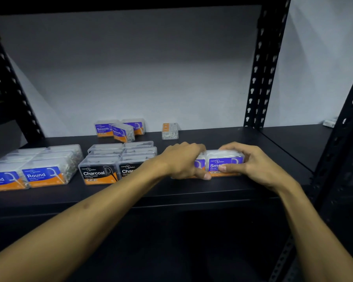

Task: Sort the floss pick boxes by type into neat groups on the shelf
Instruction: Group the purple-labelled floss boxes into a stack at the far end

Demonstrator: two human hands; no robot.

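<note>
A: Squaring up two Smooth boxes at the front right of the shelf (192, 192). Best done by pressing both together, labels forward, front edges level with the shelf lip, in line with the Charcoal group (99, 174) and the Round group (35, 169) to the left.

B: Left hand (183, 160)?

A: Curled over the left Smooth box (200, 164), thumb (207, 176) low on the front face, fingers over the lid. Mostly hidden, that box; only a purple sliver showing.

B: Right hand (251, 163)?

A: Wrapped round the right Smooth box (222, 162): thumb across the label, fingers over the top and far end. Gripping, not just resting, judging by the curl.

B: Boxes touching?

A: Side by side, apparently flush, between the two hands.

B: Anything left?

A: Three more Smooth boxes (118, 129) loose at the back by the wall, one tilted, plus a lone box turned sideways (170, 131), type unreadable. Likely next to bring forward. Worth keeping a gentle grip: light plastic, easy to skid on the dark board.
</note>
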